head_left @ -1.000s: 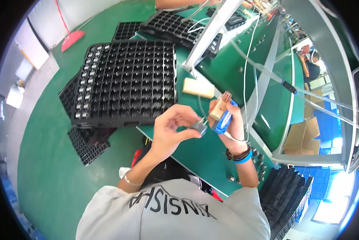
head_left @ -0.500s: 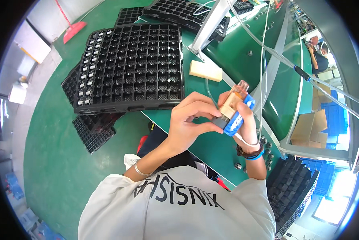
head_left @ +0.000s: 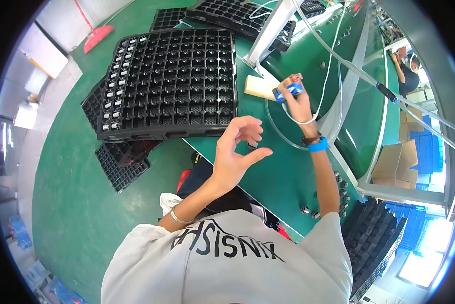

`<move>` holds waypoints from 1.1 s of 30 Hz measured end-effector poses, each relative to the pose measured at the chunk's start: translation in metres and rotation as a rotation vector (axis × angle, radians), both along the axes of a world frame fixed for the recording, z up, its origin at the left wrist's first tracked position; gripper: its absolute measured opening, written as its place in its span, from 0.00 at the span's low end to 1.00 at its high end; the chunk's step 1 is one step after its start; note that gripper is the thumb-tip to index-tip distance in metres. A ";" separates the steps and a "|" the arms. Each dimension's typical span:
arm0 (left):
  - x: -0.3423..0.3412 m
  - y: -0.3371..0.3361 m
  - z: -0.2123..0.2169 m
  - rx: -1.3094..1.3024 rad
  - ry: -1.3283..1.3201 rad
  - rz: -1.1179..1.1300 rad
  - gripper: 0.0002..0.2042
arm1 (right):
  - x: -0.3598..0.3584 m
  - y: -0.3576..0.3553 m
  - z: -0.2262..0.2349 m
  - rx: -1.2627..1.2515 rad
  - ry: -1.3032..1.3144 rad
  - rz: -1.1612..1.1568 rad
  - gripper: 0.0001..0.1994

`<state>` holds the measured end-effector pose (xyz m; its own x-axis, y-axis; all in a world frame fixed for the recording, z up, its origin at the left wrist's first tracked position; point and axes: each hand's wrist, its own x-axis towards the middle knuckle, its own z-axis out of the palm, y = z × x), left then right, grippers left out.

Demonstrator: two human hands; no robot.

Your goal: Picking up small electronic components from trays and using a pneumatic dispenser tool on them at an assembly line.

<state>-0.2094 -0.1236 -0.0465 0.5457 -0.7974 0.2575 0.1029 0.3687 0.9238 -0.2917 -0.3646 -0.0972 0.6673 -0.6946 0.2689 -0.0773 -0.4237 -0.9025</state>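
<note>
My left hand [head_left: 237, 149] is raised beside the front right corner of the black tray, fingers curled and thumb apart. A small dark part [head_left: 251, 146] shows between the thumb and fingers; I cannot tell whether the hand has it or it lies on the table behind. Farther right and forward, my right hand [head_left: 299, 106] grips a small blue and clear-amber device [head_left: 288, 90] with a white cord or tube trailing from it. A pale yellow block [head_left: 259, 87] lies close to that device. The large black compartment tray [head_left: 174, 81] has light cylindrical pieces in its left columns.
More black trays [head_left: 222, 15] lie behind, and others sit under the large tray. Small metal parts [head_left: 316, 215] are scattered near my right forearm. A metal post [head_left: 268, 38], hanging cables and a cardboard box [head_left: 395, 164] stand around the green table [head_left: 278, 187]. A person [head_left: 406, 76] works far right.
My right hand has carried the device forward, away from me, beside the yellow block. My left hand has come off the device, its thumb and fingers spreading apart.
</note>
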 end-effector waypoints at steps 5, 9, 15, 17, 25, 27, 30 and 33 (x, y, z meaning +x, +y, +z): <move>0.005 0.007 -0.007 0.055 0.028 0.041 0.19 | 0.022 0.011 0.000 -0.241 0.134 -0.101 0.18; 0.008 0.013 -0.013 0.069 0.049 0.077 0.17 | 0.028 0.011 -0.002 -0.327 0.110 -0.108 0.16; 0.006 0.014 -0.016 0.092 0.067 0.031 0.17 | 0.026 0.012 -0.001 -0.298 0.162 -0.093 0.24; 0.006 0.012 -0.017 0.051 0.078 0.047 0.16 | 0.025 0.005 -0.006 -0.312 0.157 -0.089 0.27; 0.006 0.016 -0.019 0.095 0.056 0.043 0.15 | 0.024 0.004 -0.007 -0.325 0.179 -0.068 0.32; 0.004 0.017 -0.018 0.101 0.062 0.042 0.15 | 0.024 0.004 -0.006 -0.334 0.217 -0.076 0.33; 0.001 0.018 -0.015 0.138 0.052 0.000 0.15 | 0.024 0.005 -0.005 -0.424 0.212 -0.077 0.30; -0.001 0.018 -0.015 0.137 0.061 -0.038 0.15 | 0.024 0.006 -0.005 -0.458 0.182 -0.076 0.31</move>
<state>-0.2104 -0.1061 -0.0616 0.5260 -0.8431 0.1121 0.1713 0.2341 0.9570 -0.2676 -0.3585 -0.1020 0.6838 -0.5810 0.4414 -0.2626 -0.7604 -0.5940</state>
